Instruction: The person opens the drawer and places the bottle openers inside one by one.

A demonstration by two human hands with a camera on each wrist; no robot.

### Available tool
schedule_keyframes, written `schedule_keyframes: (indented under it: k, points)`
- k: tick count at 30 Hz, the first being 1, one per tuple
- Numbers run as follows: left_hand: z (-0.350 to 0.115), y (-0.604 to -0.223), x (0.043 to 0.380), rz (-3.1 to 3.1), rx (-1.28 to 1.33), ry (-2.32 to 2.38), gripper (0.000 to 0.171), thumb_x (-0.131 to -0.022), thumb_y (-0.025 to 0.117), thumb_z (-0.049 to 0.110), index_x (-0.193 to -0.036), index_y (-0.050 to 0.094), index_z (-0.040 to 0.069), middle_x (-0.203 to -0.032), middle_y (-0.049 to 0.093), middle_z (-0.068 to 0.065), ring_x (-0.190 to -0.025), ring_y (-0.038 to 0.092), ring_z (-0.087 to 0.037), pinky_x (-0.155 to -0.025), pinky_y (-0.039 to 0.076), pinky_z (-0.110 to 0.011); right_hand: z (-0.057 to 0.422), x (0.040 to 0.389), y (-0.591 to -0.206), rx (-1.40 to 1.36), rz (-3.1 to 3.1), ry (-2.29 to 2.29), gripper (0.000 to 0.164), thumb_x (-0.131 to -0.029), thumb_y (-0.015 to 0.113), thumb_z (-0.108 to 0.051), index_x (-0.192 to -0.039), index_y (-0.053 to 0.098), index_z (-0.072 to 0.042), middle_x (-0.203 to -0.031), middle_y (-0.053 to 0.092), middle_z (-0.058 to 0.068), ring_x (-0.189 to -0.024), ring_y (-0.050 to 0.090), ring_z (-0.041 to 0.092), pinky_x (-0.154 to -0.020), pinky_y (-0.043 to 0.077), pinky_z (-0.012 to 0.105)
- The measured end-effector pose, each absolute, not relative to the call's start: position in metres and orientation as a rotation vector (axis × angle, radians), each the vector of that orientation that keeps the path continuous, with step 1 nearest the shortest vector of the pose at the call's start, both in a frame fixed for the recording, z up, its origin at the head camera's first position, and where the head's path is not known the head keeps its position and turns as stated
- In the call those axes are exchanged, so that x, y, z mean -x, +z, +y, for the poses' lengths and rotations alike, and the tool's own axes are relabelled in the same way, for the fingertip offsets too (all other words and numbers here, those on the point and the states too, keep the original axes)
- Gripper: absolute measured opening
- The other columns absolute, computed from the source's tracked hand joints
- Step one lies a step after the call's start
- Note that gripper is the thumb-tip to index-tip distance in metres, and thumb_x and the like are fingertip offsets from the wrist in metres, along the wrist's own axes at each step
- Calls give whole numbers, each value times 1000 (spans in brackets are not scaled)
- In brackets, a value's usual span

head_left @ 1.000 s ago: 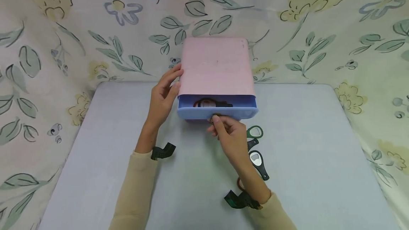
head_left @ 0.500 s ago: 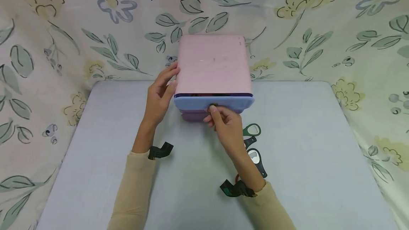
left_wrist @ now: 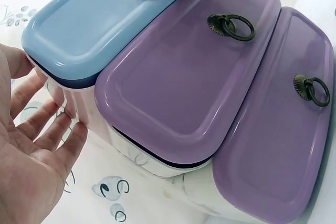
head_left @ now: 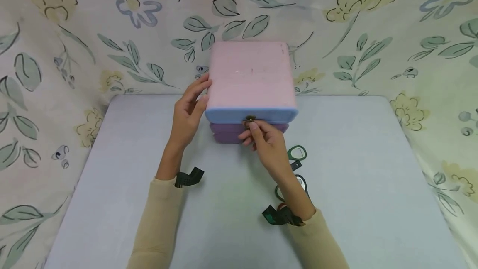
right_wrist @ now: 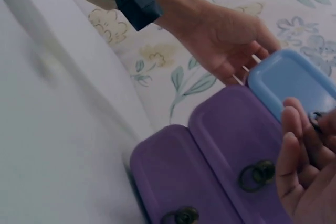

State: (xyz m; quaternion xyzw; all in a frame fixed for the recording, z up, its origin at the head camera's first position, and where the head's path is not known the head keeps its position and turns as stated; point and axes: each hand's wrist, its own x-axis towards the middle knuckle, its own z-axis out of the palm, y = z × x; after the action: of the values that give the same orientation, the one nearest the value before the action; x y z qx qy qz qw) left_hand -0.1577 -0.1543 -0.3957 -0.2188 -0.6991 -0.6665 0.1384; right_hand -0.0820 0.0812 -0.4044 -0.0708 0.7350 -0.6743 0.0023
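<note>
A small chest with a pink top (head_left: 252, 74) stands at the back of the table. Its top drawer has a blue front (head_left: 224, 115), flush under the pink top in the head view. My left hand (head_left: 187, 113) rests against the chest's left side, fingers extended. With thumb and fingers, my right hand (head_left: 269, 144) pinches the brass ring pull (head_left: 249, 118) of the blue drawer. Below are two purple drawer fronts, the middle drawer (left_wrist: 168, 82) and the bottom drawer (left_wrist: 273, 129), their rings hanging free. The blue drawer's contents are hidden.
Right of the chest, partly behind my right forearm, lie several tools that look like bottle openers, among them a green one (head_left: 289, 152) and a black one (head_left: 296, 165). A floral cloth (head_left: 149, 53) hangs behind the white table (head_left: 354, 177).
The blue drawer has slid back into the chest, hiding the dark items inside it. My right hand moved away from me with its ring pull, while my left hand stayed on the chest's side.
</note>
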Motion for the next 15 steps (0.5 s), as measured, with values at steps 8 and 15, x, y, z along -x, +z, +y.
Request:
schedule_keyframes:
  k: [8, 15]
  points:
    - [-150, -397, 157, -2015, 642, -1925, 40, -107, 54, 7, -146, 61, 0, -163, 51, -7, -157, 41, -21, -128, 39, -36, 103, 67, -405, 279, 2300, -1956, 35, -112, 52, -26, -137, 66, -6, -110, 79, 14, -90, 73, 15, -74, 62, 32]
    - [-153, -396, 158, -2025, 617, -1925, 40, -107, 55, 8, -145, 61, -1, -164, 50, -9, -156, 43, -21, -126, 41, -32, 104, 63, -419, 285, 2331, -1864, 34, -111, 55, -27, -133, 70, -6, -108, 79, 12, -94, 74, 27, -77, 64, 44]
